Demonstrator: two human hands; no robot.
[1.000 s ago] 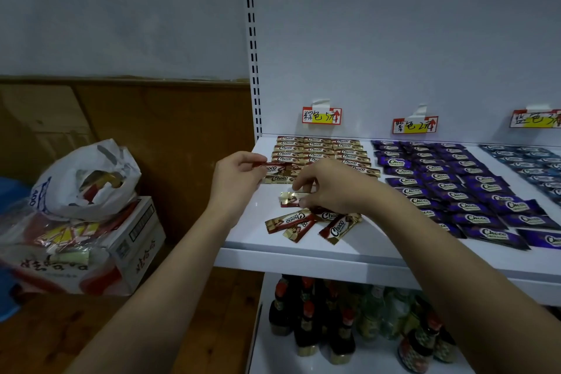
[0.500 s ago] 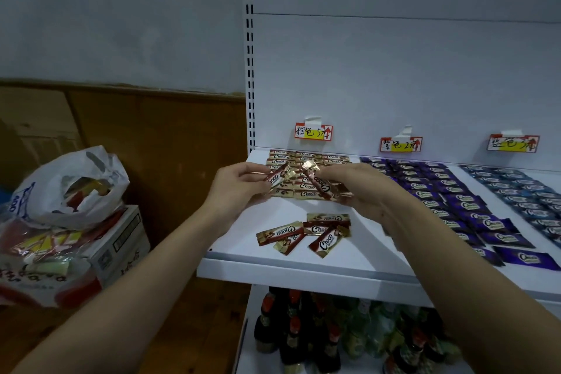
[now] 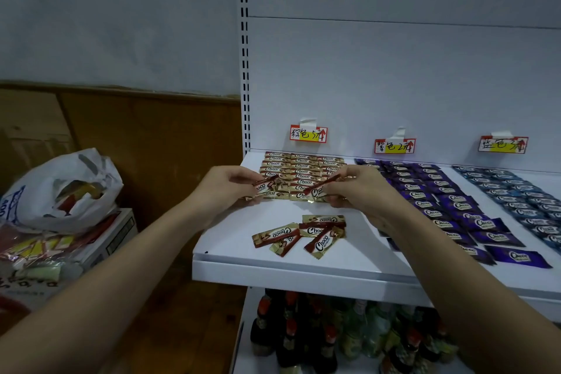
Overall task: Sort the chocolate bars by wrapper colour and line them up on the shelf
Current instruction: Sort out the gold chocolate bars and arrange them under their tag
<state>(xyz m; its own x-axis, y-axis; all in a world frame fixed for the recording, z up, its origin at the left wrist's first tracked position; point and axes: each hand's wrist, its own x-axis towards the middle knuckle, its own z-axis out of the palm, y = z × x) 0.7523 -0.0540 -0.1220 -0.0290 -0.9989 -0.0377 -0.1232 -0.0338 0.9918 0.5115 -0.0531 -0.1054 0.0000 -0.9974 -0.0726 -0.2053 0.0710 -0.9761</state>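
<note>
Currently both hands pinch one brown chocolate bar each, left hand (image 3: 224, 188) and right hand (image 3: 361, 191), above the brown rows (image 3: 303, 170) on the shelf (image 3: 273, 264); light, slick, crinkly wrappers seem best gripped by their ends.

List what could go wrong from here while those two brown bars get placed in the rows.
1. Each hand, left hand and right hand, pinches a brown bar right over the brown rows; setting them down could nudge the neat front row askew.
2. The right forearm lies close beside the purple bars; pulling back might sweep some out of line.
3. The loose brown bars lie overlapped near the shelf edge and could slide off.
</note>
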